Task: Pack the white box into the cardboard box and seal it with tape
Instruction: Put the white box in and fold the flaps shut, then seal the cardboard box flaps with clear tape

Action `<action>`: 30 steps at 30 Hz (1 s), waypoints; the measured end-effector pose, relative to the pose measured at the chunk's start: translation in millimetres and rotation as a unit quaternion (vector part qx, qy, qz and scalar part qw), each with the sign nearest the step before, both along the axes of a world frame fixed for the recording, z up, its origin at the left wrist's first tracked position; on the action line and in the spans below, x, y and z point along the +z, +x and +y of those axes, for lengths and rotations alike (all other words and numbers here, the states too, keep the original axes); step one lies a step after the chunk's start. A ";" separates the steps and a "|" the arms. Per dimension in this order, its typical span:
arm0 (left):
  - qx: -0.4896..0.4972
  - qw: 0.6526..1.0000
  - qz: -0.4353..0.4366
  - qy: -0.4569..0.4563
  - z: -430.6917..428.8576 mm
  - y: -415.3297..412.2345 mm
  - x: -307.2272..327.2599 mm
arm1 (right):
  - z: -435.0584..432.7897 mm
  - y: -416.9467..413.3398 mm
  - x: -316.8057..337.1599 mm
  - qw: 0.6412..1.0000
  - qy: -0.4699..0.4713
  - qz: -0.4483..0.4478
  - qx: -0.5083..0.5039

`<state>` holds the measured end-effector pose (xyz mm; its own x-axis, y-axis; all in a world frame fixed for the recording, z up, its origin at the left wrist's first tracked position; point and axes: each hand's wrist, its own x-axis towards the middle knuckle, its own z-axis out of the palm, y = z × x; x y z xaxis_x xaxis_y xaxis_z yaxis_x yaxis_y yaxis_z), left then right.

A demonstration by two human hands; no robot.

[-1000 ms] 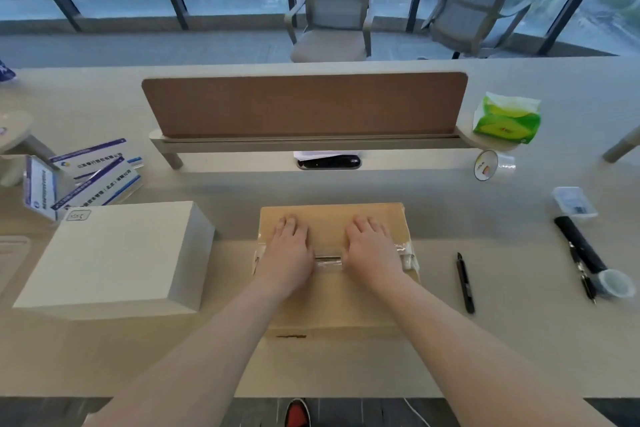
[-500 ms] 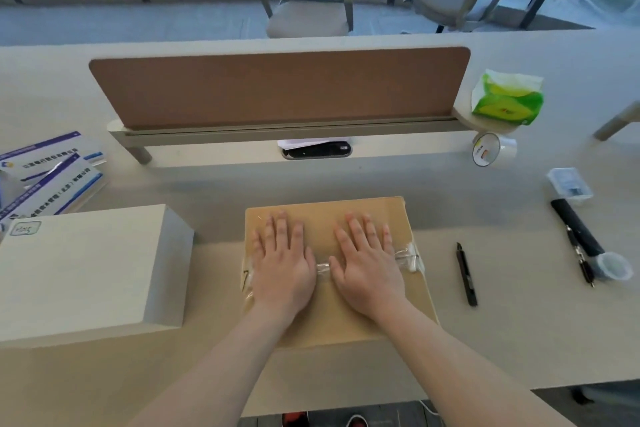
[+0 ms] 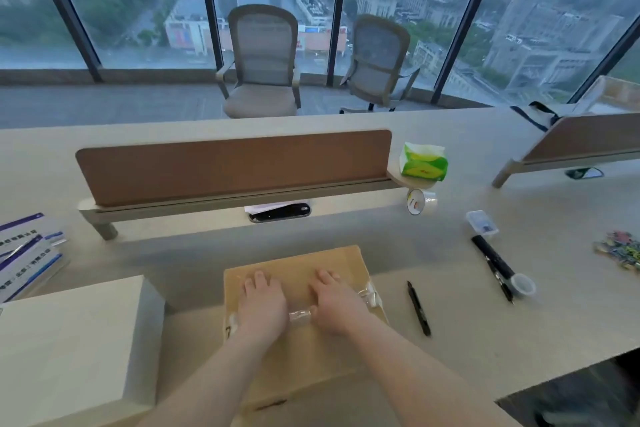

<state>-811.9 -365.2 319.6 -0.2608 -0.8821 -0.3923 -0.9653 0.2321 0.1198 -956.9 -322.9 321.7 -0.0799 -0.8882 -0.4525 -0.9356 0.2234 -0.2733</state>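
Tape (image 3: 300,316), crinkled, across cardboard box (image 3: 304,263)

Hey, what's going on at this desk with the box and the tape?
A person is sealing a brown cardboard box. The left hand and right hand both press down on a strip of clear tape running across its closed top. A large white box sits on the desk to the left, apart from it. A roll of clear tape and a black pen lie to the right, untouched.
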 end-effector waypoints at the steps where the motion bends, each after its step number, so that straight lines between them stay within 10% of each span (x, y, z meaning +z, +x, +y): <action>1: 0.001 1.000 0.004 0.012 -0.2 0.1 5.2 | 2.6 -1.0 6.3 1.000 0.010 -0.011 -0.016; 13: 0.005 0.969 0.245 0.009 -18.9 -62.4 63.6 | 10.9 -60.9 61.0 0.969 -0.112 -0.091 -0.200; 30: 0.036 0.949 0.305 0.075 -83.3 -298.2 46.6 | -51.6 -306.2 33.8 0.898 -0.176 -0.132 -0.381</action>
